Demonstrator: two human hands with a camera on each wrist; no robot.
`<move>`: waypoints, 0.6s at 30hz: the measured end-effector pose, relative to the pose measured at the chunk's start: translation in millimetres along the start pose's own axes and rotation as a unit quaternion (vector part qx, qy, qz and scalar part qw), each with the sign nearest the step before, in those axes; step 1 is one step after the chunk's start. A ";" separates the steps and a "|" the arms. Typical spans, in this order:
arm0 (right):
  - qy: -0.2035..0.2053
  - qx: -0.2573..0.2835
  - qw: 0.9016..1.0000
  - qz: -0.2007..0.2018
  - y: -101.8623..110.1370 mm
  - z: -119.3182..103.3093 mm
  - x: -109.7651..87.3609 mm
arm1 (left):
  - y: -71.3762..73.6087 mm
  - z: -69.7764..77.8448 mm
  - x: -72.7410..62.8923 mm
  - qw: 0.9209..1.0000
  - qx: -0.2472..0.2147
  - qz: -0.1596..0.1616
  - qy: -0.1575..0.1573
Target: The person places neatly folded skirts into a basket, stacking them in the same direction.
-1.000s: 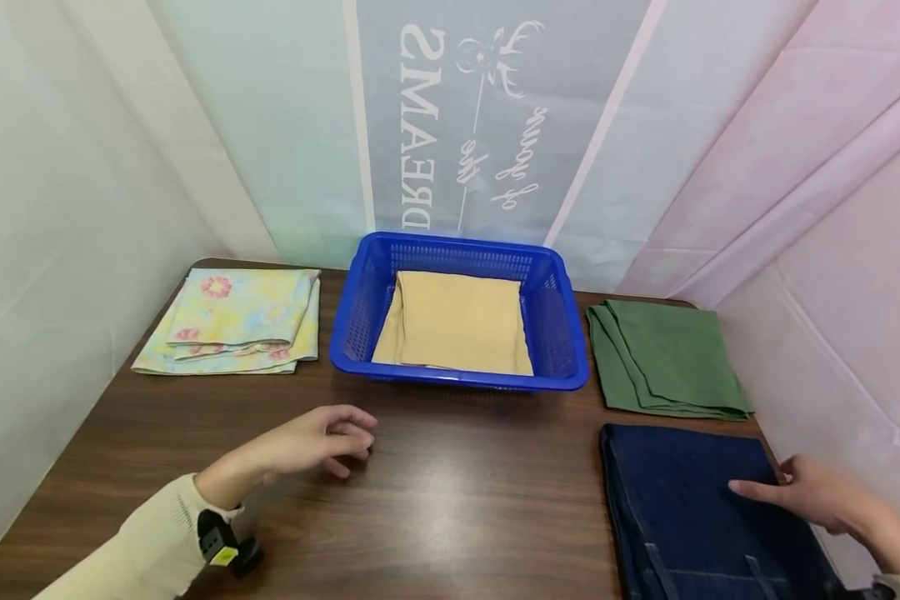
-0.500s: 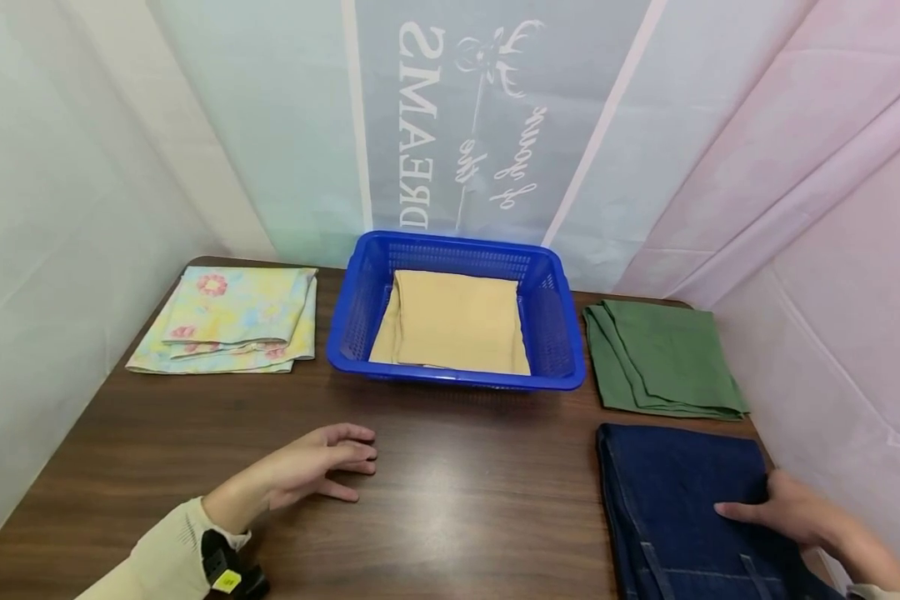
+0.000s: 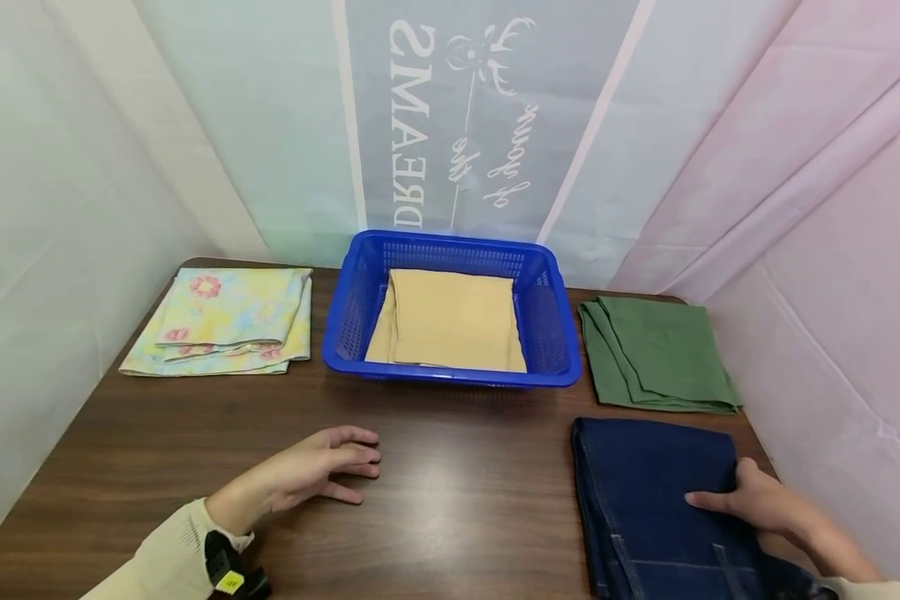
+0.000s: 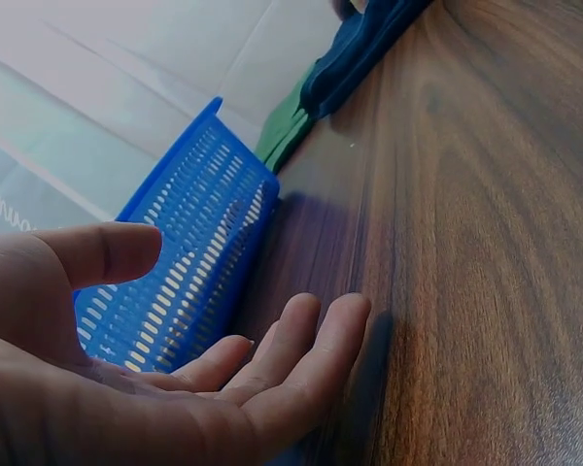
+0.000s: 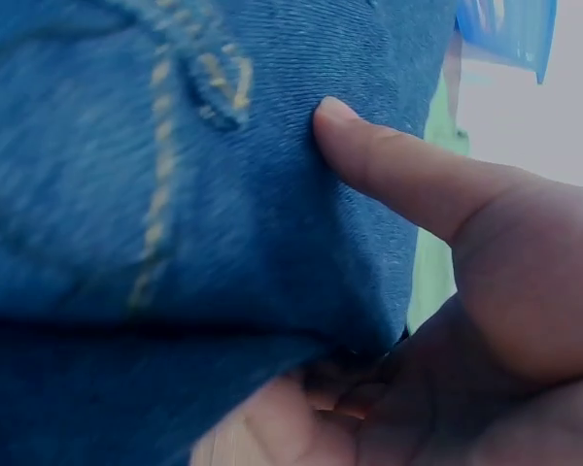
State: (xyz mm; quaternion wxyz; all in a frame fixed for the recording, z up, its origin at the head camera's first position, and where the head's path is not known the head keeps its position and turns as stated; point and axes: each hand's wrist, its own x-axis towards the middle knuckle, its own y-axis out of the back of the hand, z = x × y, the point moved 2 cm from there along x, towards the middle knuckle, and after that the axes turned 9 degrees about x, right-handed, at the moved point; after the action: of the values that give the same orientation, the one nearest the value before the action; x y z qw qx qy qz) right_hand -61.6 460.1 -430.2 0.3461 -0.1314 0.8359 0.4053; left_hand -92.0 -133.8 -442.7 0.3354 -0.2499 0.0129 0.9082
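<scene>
At the right front of the table lies a folded pair of dark blue jeans (image 3: 652, 492). My right hand (image 3: 765, 500) grips their right edge, thumb on top and fingers tucked underneath, as the right wrist view shows up close on the denim (image 5: 272, 194). My left hand (image 3: 307, 471) hovers over the bare wood left of centre, fingers loosely spread and holding nothing. Beyond it stands a blue plastic basket (image 3: 450, 377) with a folded pale yellow cloth (image 3: 453, 321) inside. In the left wrist view the basket (image 4: 194, 233) is just past my fingers.
A folded floral cloth (image 3: 228, 312) lies at the back left of the brown wooden table (image 3: 457, 533). A folded green cloth (image 3: 660, 354) is at the back right, behind the jeans. Fabric curtains (image 3: 300, 125) close off the back and both sides.
My right hand has closed on the jeans' edge and shifted them a little to the left. My left hand's fingers have spread slightly and it has lowered a bit.
</scene>
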 end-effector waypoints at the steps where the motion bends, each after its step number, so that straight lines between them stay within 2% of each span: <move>1: 0.003 0.003 1.000 0.002 -3.2 -3.6 0.7 | -0.4 0.1 0.4 1.000 0.001 -0.001 0.001; 3: 0.015 0.012 1.000 0.011 -10.6 -11.2 2.9 | -1.1 0.2 1.1 1.000 0.004 -0.002 0.002; 9: 0.008 0.029 0.999 0.032 -34.8 -41.8 8.5 | -2.3 -1.3 2.0 1.000 0.002 0.000 0.004; 14: 0.042 0.106 0.992 0.046 -55.5 -69.3 9.4 | -6.9 -1.5 2.6 1.000 -0.004 -0.005 0.007; 18: 0.057 0.179 0.981 0.043 -73.9 -90.4 4.0 | -10.2 -1.6 3.4 1.000 -0.009 -0.007 0.005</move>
State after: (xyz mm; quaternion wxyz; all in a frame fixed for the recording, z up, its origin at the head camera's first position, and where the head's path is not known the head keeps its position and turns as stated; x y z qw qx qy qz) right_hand -70.2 343.7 -437.2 0.2978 -0.0543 0.9183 0.2550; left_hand -87.2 -124.2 -444.2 0.3398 -0.2574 0.0046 0.9046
